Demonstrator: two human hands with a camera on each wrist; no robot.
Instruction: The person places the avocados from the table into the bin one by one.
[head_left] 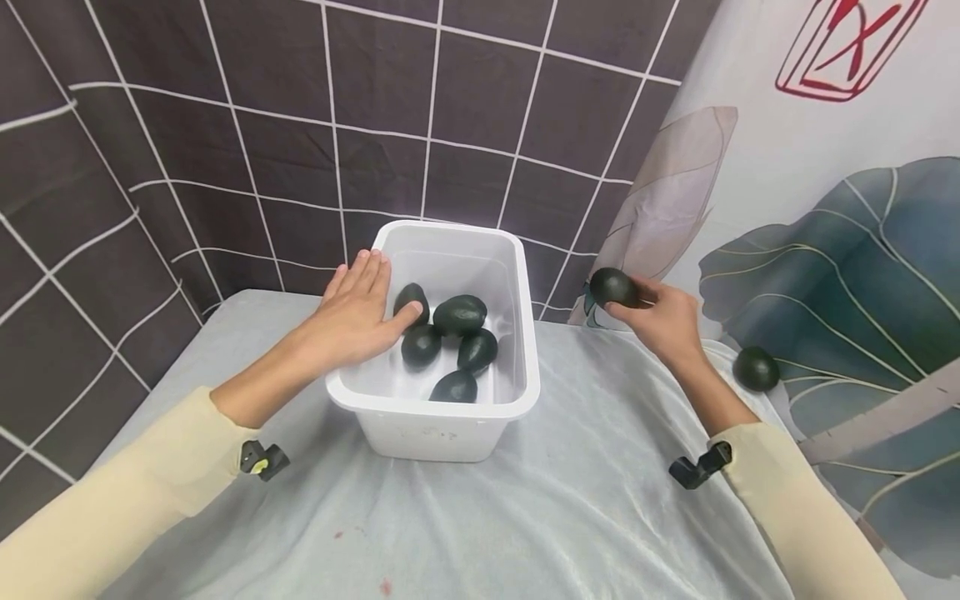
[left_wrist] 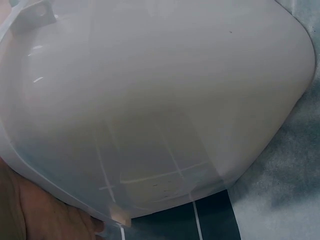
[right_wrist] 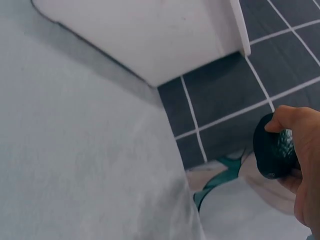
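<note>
A white plastic tub (head_left: 431, 435) stands on the cloth-covered table with several dark green avocados (head_left: 460, 316) inside. My left hand (head_left: 358, 321) rests on the tub's left rim, its fingers straight and the thumb reaching over the inside. In the left wrist view the tub's outer wall (left_wrist: 165, 100) fills most of the picture. To the right of the tub, my right hand (head_left: 663, 321) holds an avocado (head_left: 613, 287) above the table; the right wrist view shows this avocado (right_wrist: 272, 147) gripped between thumb and fingers.
Another avocado (head_left: 756, 369) lies at the table's right edge, beyond my right forearm. A dark tiled-pattern curtain (head_left: 382, 83) hangs behind the tub. At the right hangs a pale curtain with large leaf prints (head_left: 847, 275). Light grey cloth (head_left: 570, 500) covers the table.
</note>
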